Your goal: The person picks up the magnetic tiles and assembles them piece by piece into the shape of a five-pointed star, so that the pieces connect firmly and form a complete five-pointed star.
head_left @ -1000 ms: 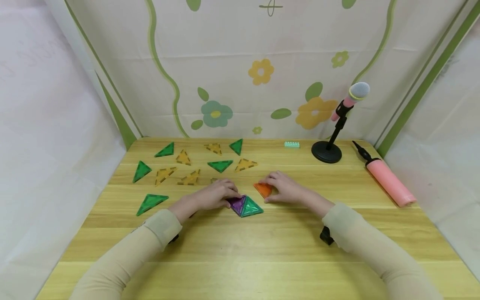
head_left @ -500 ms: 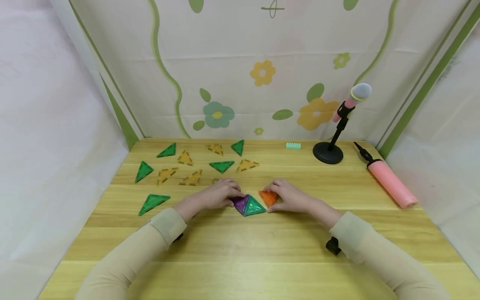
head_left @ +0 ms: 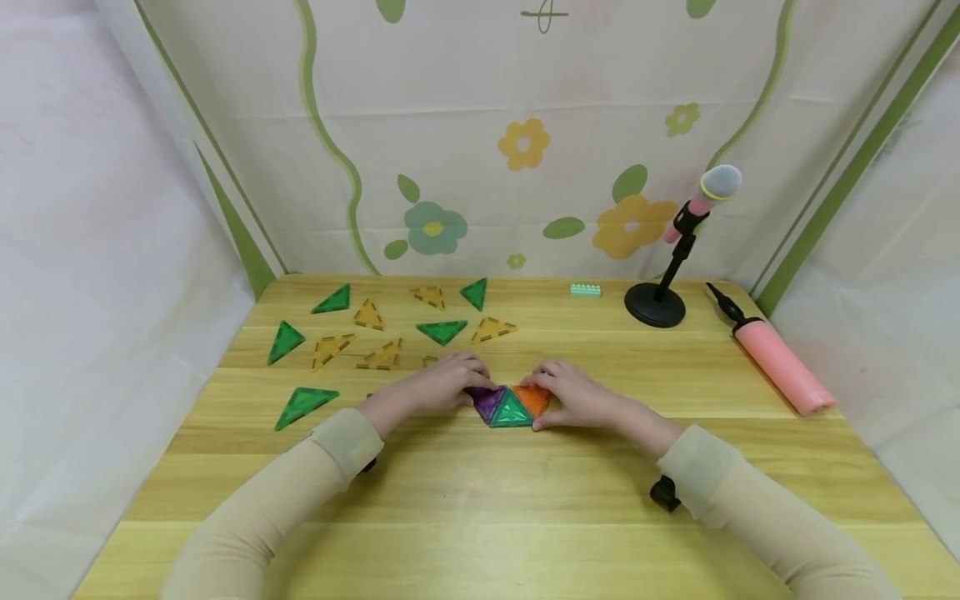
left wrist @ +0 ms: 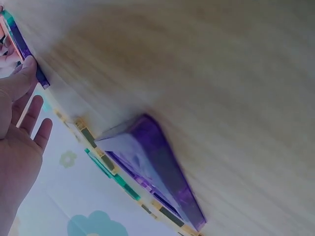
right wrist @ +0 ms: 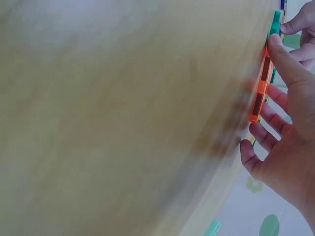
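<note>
Three triangular magnetic tiles lie edge to edge mid-table in the head view: a purple tile [head_left: 489, 404], a teal-green tile [head_left: 512, 412] and an orange tile [head_left: 532, 399]. The left hand [head_left: 442, 383] pinches the purple tile at its left side. From the other side the right hand [head_left: 576, 397] grips the orange tile, thumb at its near corner and fingers on the far edge. In the right wrist view the orange tile [right wrist: 261, 88] meets the teal-green one. Another purple tile [left wrist: 162, 162] stands close to the left wrist camera; the left arm hides it in the head view.
Several green triangular tiles [head_left: 303, 406] and amber triangular tiles [head_left: 382, 356] lie scattered at the back left. A mint toy block [head_left: 585, 290], a microphone on a stand [head_left: 656, 303] and a pink hand pump [head_left: 783, 367] stand or lie toward the back right. A flowered cloth hangs behind.
The right hand has brought the orange tile leftward and nearer, up against the teal-green tile. The left hand has shifted slightly right with the purple and teal-green tiles.
</note>
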Available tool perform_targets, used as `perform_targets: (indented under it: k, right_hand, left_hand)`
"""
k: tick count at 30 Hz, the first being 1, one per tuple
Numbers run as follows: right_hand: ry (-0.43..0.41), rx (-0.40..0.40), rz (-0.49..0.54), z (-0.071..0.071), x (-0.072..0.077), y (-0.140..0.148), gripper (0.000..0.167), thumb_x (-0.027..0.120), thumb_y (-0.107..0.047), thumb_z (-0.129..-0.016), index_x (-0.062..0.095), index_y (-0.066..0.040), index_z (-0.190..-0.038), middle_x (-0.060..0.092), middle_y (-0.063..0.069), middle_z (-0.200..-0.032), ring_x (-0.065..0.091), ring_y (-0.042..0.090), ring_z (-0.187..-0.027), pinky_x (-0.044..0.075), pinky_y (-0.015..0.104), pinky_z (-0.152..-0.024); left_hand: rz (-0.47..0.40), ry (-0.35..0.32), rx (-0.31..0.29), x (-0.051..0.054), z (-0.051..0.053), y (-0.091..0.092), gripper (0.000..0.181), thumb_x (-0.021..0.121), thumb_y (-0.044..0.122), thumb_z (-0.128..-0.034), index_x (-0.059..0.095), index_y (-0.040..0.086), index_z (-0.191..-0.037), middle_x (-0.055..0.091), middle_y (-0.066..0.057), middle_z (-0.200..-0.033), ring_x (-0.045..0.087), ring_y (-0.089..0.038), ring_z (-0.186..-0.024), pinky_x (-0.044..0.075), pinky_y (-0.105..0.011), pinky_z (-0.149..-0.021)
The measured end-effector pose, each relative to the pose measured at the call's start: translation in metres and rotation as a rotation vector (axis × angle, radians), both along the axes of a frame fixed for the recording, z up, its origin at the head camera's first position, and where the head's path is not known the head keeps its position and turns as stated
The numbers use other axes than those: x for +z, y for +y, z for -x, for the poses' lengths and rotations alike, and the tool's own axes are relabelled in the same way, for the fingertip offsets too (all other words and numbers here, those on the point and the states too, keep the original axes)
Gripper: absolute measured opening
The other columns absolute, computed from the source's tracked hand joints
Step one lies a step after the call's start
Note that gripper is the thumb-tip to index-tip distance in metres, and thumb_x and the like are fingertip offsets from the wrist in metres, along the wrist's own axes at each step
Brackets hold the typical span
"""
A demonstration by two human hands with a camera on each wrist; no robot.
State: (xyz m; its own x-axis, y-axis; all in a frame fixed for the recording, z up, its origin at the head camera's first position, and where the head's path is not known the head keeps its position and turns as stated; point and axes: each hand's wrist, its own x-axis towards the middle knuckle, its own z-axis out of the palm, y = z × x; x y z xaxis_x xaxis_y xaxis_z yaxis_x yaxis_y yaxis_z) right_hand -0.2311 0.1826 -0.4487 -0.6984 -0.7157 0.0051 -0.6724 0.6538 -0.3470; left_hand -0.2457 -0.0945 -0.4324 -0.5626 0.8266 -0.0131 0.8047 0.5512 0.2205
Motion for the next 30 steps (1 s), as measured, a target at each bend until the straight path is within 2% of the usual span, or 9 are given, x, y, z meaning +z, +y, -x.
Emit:
perform_targets:
  k: [2,5,10,13,20,23,27,30]
  right_hand:
    - [0.002,-0.012,-0.010,-0.001,-0.001,0.000,0.064,0.070,-0.057,-0.076,0.054,-0.023,-0.129,0.050,-0.004,-0.120,0.044,0.019,-0.111,0.039,0.046,-0.094]
    - [-0.007,-0.033,-0.015,-0.002,0.000,0.000,0.064,0.070,-0.057,-0.076,0.054,-0.025,-0.129,0.049,-0.004,-0.121,0.043,0.018,-0.113,0.038,0.047,-0.096]
    - [-0.021,-0.035,-0.023,-0.005,0.002,0.000,0.065,0.070,-0.055,-0.078,0.053,-0.024,-0.132,0.048,-0.002,-0.126,0.041,0.020,-0.116,0.036,0.050,-0.099]
    - [-0.025,-0.027,-0.022,-0.005,0.002,0.001,0.064,0.070,-0.053,-0.079,0.052,-0.024,-0.134,0.047,0.000,-0.127,0.041,0.021,-0.117,0.036,0.051,-0.099]
    - [-0.030,-0.010,-0.021,-0.005,0.001,0.006,0.063,0.068,-0.053,-0.081,0.051,-0.027,-0.135,0.047,0.001,-0.129,0.040,0.023,-0.120,0.035,0.052,-0.101]
    - [-0.027,0.006,-0.014,-0.005,0.001,0.008,0.063,0.069,-0.051,-0.081,0.051,-0.026,-0.136,0.047,0.002,-0.129,0.040,0.023,-0.119,0.036,0.051,-0.099]
    - [-0.026,0.016,0.014,-0.006,0.000,0.010,0.062,0.071,-0.046,-0.081,0.052,-0.023,-0.136,0.048,0.003,-0.128,0.040,0.023,-0.118,0.036,0.049,-0.099]
    - [-0.012,-0.008,0.037,-0.008,-0.001,0.010,0.063,0.072,-0.046,-0.080,0.052,-0.021,-0.135,0.048,0.004,-0.131,0.040,0.024,-0.120,0.035,0.050,-0.101]
  left_hand:
    - [-0.015,0.005,-0.007,0.002,0.002,-0.002,0.041,0.071,0.017,-0.0846,0.063,0.017,-0.125,0.061,0.000,-0.121,0.049,-0.019,-0.118,0.038,-0.040,-0.103]
    - [-0.044,-0.001,0.014,0.008,0.005,-0.010,0.043,0.073,0.018,-0.0828,0.063,0.013,-0.124,0.061,-0.004,-0.121,0.049,-0.023,-0.119,0.038,-0.041,-0.104]
    - [-0.050,-0.056,0.137,0.020,0.012,-0.033,0.048,0.073,0.021,-0.0829,0.060,0.013,-0.128,0.057,-0.005,-0.127,0.044,-0.025,-0.123,0.032,-0.047,-0.108]
    - [-0.029,-0.087,0.204,0.022,0.016,-0.046,0.052,0.073,0.025,-0.0837,0.056,0.014,-0.132,0.053,-0.006,-0.133,0.039,-0.028,-0.129,0.026,-0.050,-0.111]
    - [-0.021,-0.149,0.290,0.014,0.023,-0.069,0.063,0.074,0.036,-0.0810,0.052,0.014,-0.136,0.048,-0.009,-0.138,0.029,-0.036,-0.136,0.016,-0.054,-0.114]
    - [-0.016,-0.174,0.317,0.008,0.026,-0.075,0.066,0.074,0.043,-0.0792,0.052,0.017,-0.136,0.049,-0.005,-0.137,0.031,-0.032,-0.135,0.016,-0.052,-0.114]
    - [-0.026,-0.184,0.322,0.004,0.028,-0.077,0.069,0.076,0.047,-0.0759,0.054,0.017,-0.134,0.050,-0.004,-0.134,0.037,-0.027,-0.129,0.020,-0.052,-0.113]
    - [-0.030,-0.190,0.325,0.003,0.029,-0.075,0.069,0.077,0.048,-0.0741,0.055,0.018,-0.133,0.050,-0.005,-0.132,0.037,-0.029,-0.129,0.020,-0.053,-0.112]
